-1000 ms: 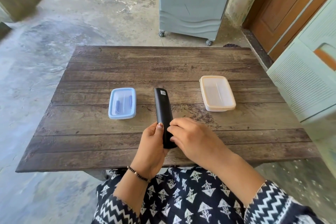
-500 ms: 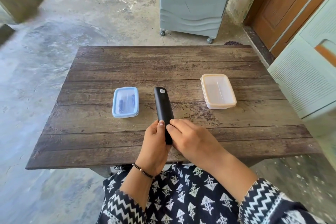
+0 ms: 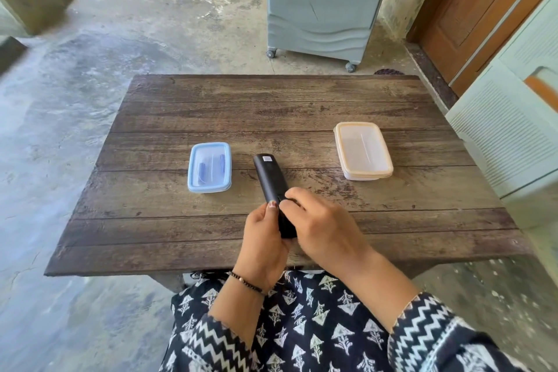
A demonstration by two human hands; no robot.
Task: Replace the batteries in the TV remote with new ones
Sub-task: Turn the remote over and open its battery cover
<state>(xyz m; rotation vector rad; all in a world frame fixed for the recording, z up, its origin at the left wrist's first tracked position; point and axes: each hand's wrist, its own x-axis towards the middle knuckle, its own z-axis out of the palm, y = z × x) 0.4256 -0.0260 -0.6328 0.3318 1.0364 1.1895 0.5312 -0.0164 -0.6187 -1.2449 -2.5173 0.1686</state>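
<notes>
A black TV remote (image 3: pixel 269 176) lies back side up over the wooden table (image 3: pixel 290 106), its near end held in both hands. My left hand (image 3: pixel 263 238) grips its near left side, thumb on the back cover. My right hand (image 3: pixel 320 228) curls over the near right side, its fingertips on the back cover near the middle. A blue-lidded clear box (image 3: pixel 210 167) with batteries inside sits to the left of the remote. A cream-lidded clear box (image 3: pixel 362 150) stands on the right, its contents not visible.
A grey air cooler on castors (image 3: pixel 323 3) stands beyond the table's far edge. A wooden door (image 3: pixel 483 9) and a pale louvred cabinet (image 3: pixel 513 130) close off the right side. Concrete floor lies to the left.
The view has shifted slightly. My right-hand fingers have curled tighter on the remote's back cover; the remote stays in both hands over the table.
</notes>
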